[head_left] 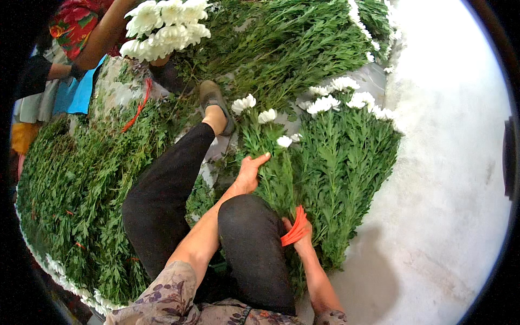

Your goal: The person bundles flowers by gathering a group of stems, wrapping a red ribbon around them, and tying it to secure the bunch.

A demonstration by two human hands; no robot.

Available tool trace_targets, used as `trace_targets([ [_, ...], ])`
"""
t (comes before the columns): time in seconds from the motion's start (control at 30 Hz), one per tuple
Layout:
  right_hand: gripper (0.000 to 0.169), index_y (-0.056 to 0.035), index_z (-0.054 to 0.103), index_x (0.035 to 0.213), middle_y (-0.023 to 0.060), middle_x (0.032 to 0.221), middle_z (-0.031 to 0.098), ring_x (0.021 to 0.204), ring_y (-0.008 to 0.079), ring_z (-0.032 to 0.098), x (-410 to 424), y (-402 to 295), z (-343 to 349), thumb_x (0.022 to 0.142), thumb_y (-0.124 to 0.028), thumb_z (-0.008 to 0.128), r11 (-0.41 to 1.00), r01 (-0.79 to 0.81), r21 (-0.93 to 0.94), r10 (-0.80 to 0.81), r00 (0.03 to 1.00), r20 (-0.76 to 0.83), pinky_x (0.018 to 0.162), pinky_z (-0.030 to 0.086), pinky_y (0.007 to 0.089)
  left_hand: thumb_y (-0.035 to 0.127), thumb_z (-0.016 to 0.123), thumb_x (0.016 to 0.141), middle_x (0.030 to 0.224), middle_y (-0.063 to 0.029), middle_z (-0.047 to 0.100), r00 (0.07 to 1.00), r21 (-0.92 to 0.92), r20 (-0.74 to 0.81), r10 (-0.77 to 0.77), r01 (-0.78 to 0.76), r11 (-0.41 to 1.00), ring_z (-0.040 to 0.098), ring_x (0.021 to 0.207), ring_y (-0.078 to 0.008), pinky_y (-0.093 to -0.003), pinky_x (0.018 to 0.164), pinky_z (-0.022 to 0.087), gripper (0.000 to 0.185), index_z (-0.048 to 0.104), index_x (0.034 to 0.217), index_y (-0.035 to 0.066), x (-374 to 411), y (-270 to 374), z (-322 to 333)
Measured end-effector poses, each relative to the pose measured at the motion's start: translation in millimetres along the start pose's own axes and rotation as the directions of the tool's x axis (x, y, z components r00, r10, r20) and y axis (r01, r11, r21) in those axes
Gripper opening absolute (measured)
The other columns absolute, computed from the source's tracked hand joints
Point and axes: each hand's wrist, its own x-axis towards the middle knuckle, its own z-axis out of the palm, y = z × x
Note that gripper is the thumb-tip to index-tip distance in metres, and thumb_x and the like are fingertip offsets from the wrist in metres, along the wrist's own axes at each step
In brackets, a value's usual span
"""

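Observation:
My left hand (250, 172) is around the leafy stems of a small bunch of white chrysanthemums (280, 172); its thumb points up and right, and the fingers are hidden behind the leaves. Lower down, beside my right knee, my right hand (302, 235) holds a bundle of orange ties (297, 227). It is at the lower stems of the same bunch; whether it grips them too is hidden. Just right of the bunch lies a larger pile of white chrysanthemums (341, 174), blooms pointing away from me.
More chrysanthemum stems (284, 44) lie ahead, and another heap (81, 195) fills the left side. Orange ties (140, 105) rest at that heap's far edge. At upper left another person's arm (105, 32) is near white blooms (166, 28). A pale wall or floor surface (443, 162) borders the right.

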Motion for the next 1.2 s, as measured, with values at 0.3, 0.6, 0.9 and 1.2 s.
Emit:
trace_targets([
  [0.3,0.017,-0.0026,0.055,0.103,0.0094,0.074,0.055,0.064,0.0187,0.048,42,-17,6,0.093,-0.014,0.062,0.939,0.207,0.276,-0.163,0.971,-0.173,0.058,0.042,0.0345,0.025,0.069,0.089,0.136,-0.0254,0.045,0.971,-0.201,0.213,-0.111,0.154,0.967,0.039,0.128,-0.0346,-0.0535,0.101,0.036,0.039,0.065,0.105,-0.01,4,-9,-18],
  [0.6,0.034,0.001,0.055,0.123,0.0192,0.108,0.066,0.095,0.0294,0.062,62,-32,8,0.094,-0.017,0.058,0.967,-0.078,0.244,0.062,0.995,0.075,0.086,0.047,0.0369,0.026,0.06,0.095,0.124,-0.0119,0.063,0.921,-0.412,0.344,-0.185,0.325,0.851,0.061,0.11,-0.028,-0.0487,0.094,0.047,0.037,0.06,0.125,0.003,5,-5,-5],
  [0.9,0.033,-0.0045,0.054,0.124,0.0194,0.101,0.068,0.089,0.0349,0.066,117,-63,-2,0.096,-0.021,0.057,0.962,0.068,0.263,-0.069,0.998,-0.005,0.079,0.049,0.0407,0.026,0.068,0.088,0.149,-0.0205,0.034,0.975,-0.158,0.083,-0.206,0.217,0.963,0.033,0.137,-0.0347,-0.0544,0.11,0.025,0.069,0.036,0.141,-0.003,17,-10,-6],
  [1.2,0.035,-0.0036,0.055,0.119,0.0201,0.097,0.068,0.089,0.0298,0.066,120,-51,23,0.096,-0.031,0.057,0.955,0.069,0.287,-0.094,0.993,0.072,0.08,0.049,0.0378,0.029,0.067,0.091,0.115,-0.0135,0.063,0.904,-0.476,0.426,-0.045,0.266,0.839,0.061,0.102,-0.0271,-0.0423,0.09,0.049,0.043,0.056,0.122,0.0,-10,18,10],
])
